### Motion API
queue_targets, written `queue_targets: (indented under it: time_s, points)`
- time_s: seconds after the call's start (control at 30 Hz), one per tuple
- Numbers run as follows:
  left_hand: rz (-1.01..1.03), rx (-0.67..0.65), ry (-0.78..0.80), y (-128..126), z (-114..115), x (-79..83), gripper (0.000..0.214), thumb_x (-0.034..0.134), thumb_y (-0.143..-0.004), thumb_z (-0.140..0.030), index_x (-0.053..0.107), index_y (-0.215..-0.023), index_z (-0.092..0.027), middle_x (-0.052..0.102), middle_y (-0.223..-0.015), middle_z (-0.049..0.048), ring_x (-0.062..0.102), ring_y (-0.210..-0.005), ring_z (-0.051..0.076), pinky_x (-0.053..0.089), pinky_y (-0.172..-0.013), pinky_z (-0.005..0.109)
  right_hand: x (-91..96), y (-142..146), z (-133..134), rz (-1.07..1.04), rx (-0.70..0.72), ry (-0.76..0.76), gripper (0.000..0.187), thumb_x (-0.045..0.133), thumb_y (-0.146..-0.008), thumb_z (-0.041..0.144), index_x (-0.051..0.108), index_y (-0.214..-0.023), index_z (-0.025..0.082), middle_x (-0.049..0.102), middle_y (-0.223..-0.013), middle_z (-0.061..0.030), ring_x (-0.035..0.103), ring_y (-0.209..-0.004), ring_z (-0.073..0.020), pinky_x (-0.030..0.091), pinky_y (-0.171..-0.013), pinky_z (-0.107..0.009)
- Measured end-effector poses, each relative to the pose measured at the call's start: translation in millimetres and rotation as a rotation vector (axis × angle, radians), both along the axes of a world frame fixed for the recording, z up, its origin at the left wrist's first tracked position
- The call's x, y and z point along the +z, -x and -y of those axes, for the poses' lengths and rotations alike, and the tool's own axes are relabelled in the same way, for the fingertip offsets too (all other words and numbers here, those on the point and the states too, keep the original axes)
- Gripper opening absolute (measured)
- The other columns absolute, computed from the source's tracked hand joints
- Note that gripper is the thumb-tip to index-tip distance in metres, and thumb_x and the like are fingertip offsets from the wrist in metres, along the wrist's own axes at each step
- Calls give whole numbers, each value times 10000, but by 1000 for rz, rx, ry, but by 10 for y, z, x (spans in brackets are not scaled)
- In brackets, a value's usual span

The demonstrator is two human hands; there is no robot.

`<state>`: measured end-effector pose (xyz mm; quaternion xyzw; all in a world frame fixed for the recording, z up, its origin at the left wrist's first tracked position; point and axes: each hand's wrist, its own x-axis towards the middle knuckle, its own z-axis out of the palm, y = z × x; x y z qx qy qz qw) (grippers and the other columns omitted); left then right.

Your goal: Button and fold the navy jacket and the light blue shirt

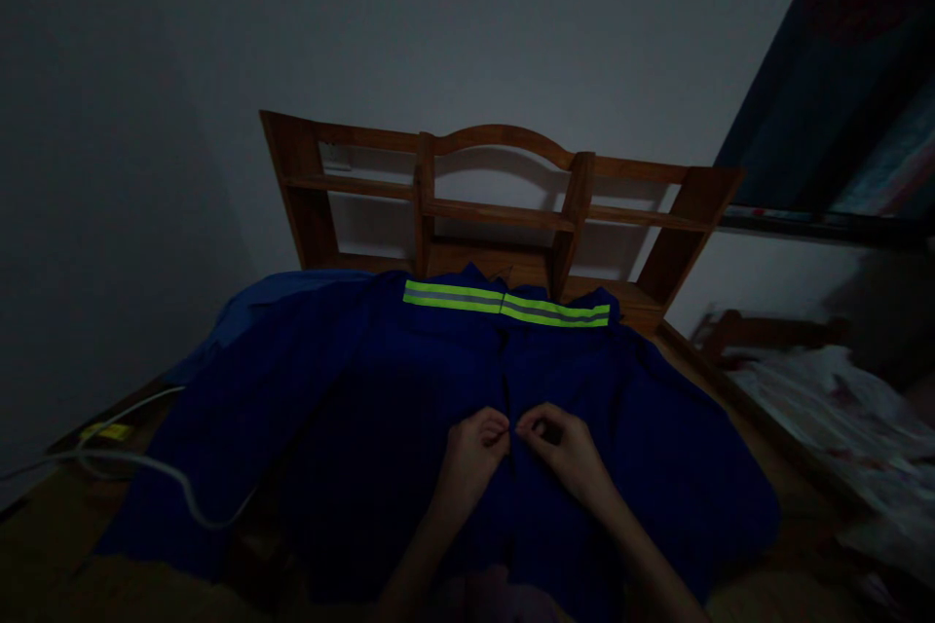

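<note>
Blue jacket spread out in a dim room, two bare hands at its front opening

Dark blue cloth fills most of the lower view: a long-sleeved jacket (409, 380) laid flat across the middle of a wooden surface (705, 380). Its collar points to the far edge and its body runs down towards the near edge. One sleeve stretches to the near left corner; the other side spreads towards the right edge. Across the chest runs a bright yellow-green strip (453, 297) with a grey centre line, split at the front opening.

Both hands meet low on that opening, close together but apart. The left hand (476, 443) has its fingers curled and the tips pinched closed on the cloth. The right hand (561, 443) mirrors it, thumb and forefinger pinched together at the jacket, the palm slightly hollow. It is too dark to tell whether a button lies between them.

Along the far edge stands a wooden headboard (501, 214) with open shelves and an arched top, against a plain wall (182, 68). Lighter blue cloth (252, 302) lies by the far left corner. A white cable (124, 455) loops over the sleeve near the left edge. Beyond the right edge is crumpled white cloth (840, 409), below a dark curtain (789, 68).
</note>
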<state>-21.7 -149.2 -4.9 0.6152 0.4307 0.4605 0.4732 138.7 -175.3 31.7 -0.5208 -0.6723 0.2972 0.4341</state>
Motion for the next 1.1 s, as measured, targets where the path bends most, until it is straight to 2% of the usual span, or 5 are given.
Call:
queue_targets:
  time_s: [0.17, 0.3, 0.43, 0.67, 1.1]
  points:
    - [55, -74, 29, 40, 8, 89, 115, 571, -738, -195, 628, -826, -147, 659, -758, 40, 638, -716, 149, 499, -670, 239, -47, -37, -89, -43, 79, 131, 134, 594, -784, 281, 628, -817, 156, 593, -667, 10, 525, -594, -104, 394, -540, -201]
    - [176, -140, 205, 73, -59, 123, 208, 622, -739, -321, 634, -803, -124, 643, -765, 50, 638, -742, 173, 537, -693, 301, -30, -21, -72, 48, 48, 71, 99, 599, -779, 252, 615, -826, 166, 614, -738, -1, 547, -648, -111, 408, -585, -206]
    - [236, -147, 319, 56, -116, 127, 303, 710, -663, -382, 616, -756, -109, 633, -725, 50, 631, -704, 172, 553, -673, 332, 8, 31, -2, 159, 32, -17, 67, 558, -810, 235, 590, -840, 185, 601, -733, 9, 546, -629, -108, 401, -582, -211]
    - [239, -87, 362, 16, -105, 160, 240, 734, -630, -286, 590, -717, -114, 624, -673, 36, 627, -658, 151, 546, -624, 285, 56, 70, 65, 248, 36, -98, 67, 509, -829, 180, 561, -866, 197, 587, -783, 6, 548, -650, -110, 398, -606, -222]
    - [237, -82, 317, -11, -127, 86, 191, 626, -628, -115, 541, -797, -136, 614, -635, 5, 607, -593, 121, 512, -588, 249, 24, 76, 73, 277, 32, -136, 90, 507, -823, 158, 559, -882, 202, 584, -809, -2, 551, -677, -120, 405, -625, -228]
